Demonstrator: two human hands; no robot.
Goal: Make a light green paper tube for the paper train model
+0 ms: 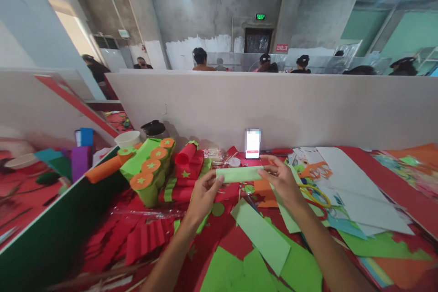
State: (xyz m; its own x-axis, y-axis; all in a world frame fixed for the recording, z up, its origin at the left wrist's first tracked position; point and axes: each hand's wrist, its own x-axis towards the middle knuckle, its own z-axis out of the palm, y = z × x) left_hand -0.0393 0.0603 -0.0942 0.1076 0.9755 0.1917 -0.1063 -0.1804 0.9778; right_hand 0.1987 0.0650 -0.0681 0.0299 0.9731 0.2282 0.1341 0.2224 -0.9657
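Note:
Between my two hands a pale green paper strip (pixel 239 174) is held level above the table, and it looks folded or rolled lengthwise. My left hand (pixel 204 191) pinches its left end between thumb and fingers. At the other end, my right hand (pixel 279 177) grips it the same way, with some fingers raised. Below the hands lies a flat light green paper strip (pixel 262 236) across brighter green sheets (pixel 226 269). To the left stand a green paper model with orange round tops (pixel 142 181) and a red paper model with green stars (pixel 190 166).
A phone (pixel 252 143) leans upright against the white partition (pixel 205 105). Folded red paper (pixel 148 239) lies at the left, beside a dark green divider (pixel 51 232). White sheets (pixel 359 191) and yellow-handled scissors (pixel 320 195) are on the right. Several people sit beyond the partition.

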